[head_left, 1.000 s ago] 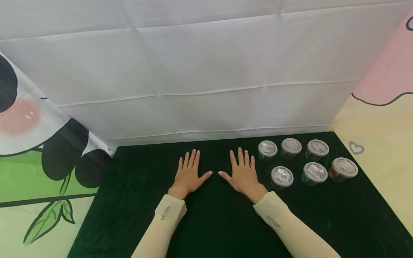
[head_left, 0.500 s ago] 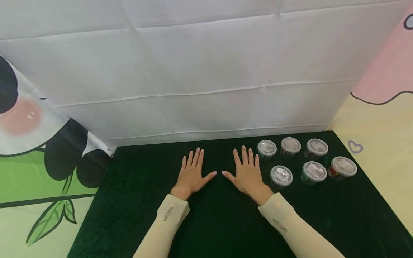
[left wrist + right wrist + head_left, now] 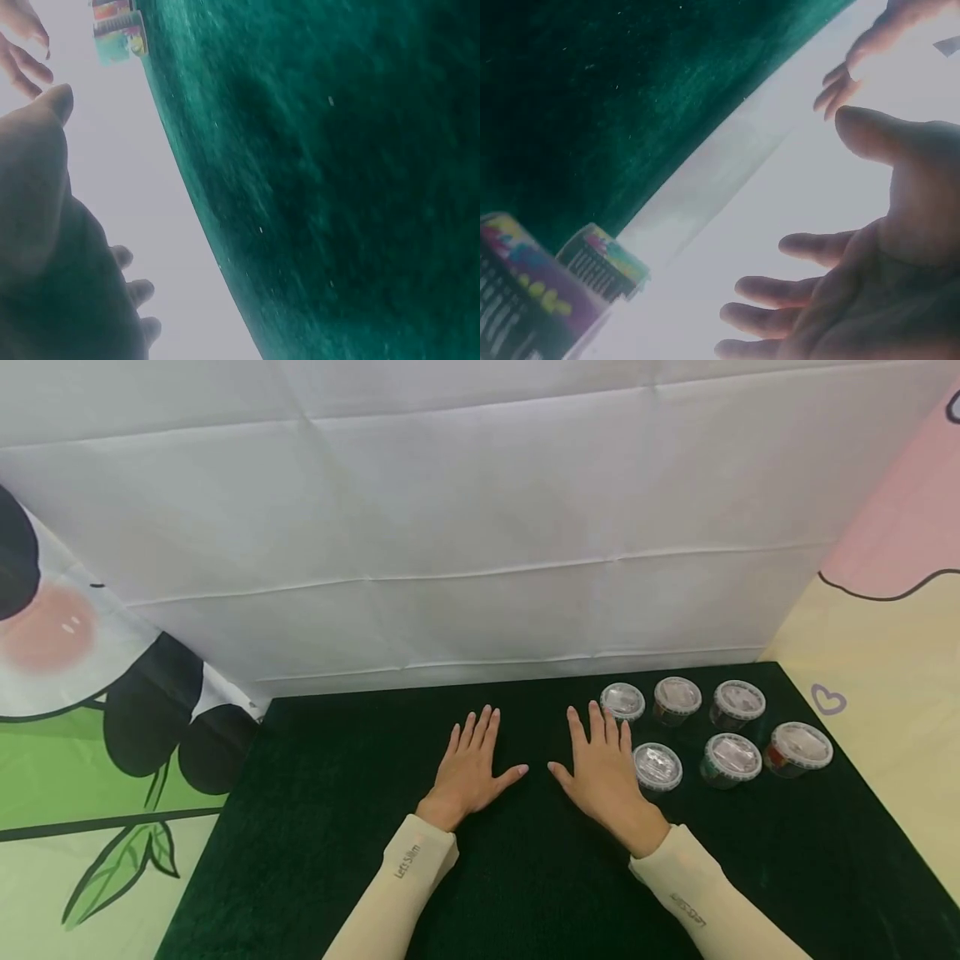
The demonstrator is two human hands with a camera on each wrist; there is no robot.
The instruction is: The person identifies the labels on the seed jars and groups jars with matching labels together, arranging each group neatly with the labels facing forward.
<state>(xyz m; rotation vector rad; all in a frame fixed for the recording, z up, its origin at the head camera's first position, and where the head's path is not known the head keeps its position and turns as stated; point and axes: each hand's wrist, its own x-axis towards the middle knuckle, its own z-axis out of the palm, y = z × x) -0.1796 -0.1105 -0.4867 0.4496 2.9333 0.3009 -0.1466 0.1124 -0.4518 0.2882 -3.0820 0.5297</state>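
Note:
My left hand (image 3: 467, 774) is spread palm down above the dark green cloth, with straight fingers and the thumb pointing right. Its mirror image, my right hand (image 3: 606, 774), is held likewise, fingers straight and thumb pointing left. Neither hand holds anything. Close to the right hand are two lidded plastic tubs: a back one (image 3: 622, 700) partly covered by its fingertips, and a front one (image 3: 657, 767) beside its outer edge. In the right wrist view, the open palm (image 3: 870, 300) shows, with colourfully labelled tubs (image 3: 604, 262) at lower left.
More lidded tubs stand at the right: two at the back (image 3: 677, 700) (image 3: 738, 703) and two in front (image 3: 731, 760) (image 3: 799, 749). Green cloth (image 3: 330, 827) covers the table. A white sheet (image 3: 450, 527) hangs behind, with printed cartoon panels at both sides.
Both hands have drifted to the right, still spread. The right fingertips now overlap the nearest back tub in the head view. The tubs have stayed in place.

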